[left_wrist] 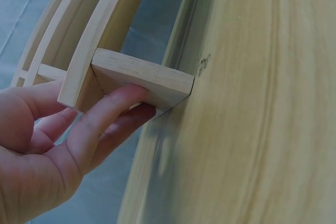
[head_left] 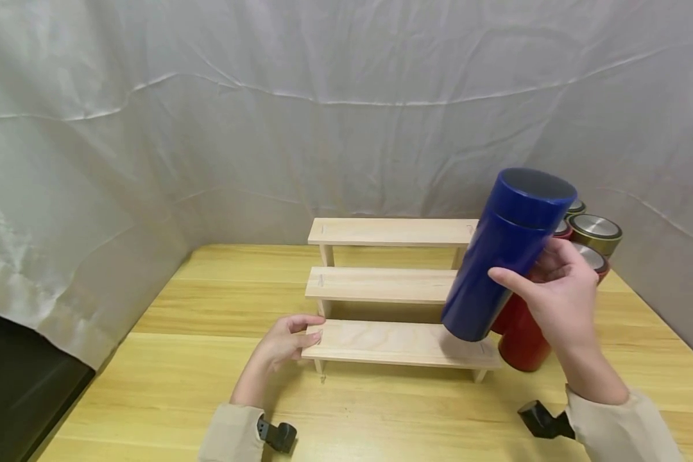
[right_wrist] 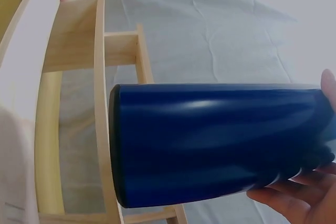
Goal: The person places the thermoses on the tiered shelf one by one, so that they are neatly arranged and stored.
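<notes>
A blue thermos bottle (head_left: 491,269) is in my right hand (head_left: 566,305), which grips it by the upper body. The bottle leans, its top to the right and its base over the right end of a three-step wooden rack (head_left: 381,337). Seen from the right wrist, the base of the blue thermos bottle (right_wrist: 205,145) is close to the rack's boards; contact cannot be told. My left hand (head_left: 285,343) holds the left end of the lowest step. In the left wrist view, fingers (left_wrist: 113,106) press against the side support (left_wrist: 144,77) beneath that step.
Behind my right hand several more bottles stand on the table, among them a red one (head_left: 522,340) and a gold one (head_left: 597,237), partly hidden. A grey-white curtain (head_left: 323,147) hangs behind the wooden table (head_left: 179,385). A black surface (head_left: 17,385) lies at far left.
</notes>
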Demonstrator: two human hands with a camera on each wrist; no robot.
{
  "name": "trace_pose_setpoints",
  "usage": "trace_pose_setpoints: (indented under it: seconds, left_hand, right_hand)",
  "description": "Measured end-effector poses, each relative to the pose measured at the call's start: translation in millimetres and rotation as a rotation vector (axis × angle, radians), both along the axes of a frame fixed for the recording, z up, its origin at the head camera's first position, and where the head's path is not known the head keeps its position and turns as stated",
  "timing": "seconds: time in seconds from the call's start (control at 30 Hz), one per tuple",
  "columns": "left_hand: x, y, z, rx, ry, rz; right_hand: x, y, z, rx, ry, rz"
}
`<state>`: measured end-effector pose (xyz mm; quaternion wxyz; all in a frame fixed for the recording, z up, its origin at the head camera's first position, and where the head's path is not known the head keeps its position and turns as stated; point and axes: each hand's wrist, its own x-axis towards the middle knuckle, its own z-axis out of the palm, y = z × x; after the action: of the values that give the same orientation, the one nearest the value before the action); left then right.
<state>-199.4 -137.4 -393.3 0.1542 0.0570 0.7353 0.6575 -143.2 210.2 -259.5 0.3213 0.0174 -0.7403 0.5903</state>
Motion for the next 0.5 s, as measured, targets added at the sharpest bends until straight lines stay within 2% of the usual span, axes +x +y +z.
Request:
trace_pose_setpoints:
  seconds: [0.13,0.5]
  left_hand:
    - [-0.5,0,0.9,0.013,-0.002,-0.008]
    - [0.5,1,1.8,0.01,-0.005,-0.007]
  right_hand:
    - [-4.5,-7,4.2,-0.066,0.044,0.046]
    - [-19.4,-22,20.3,-0.075,0.116,0.014]
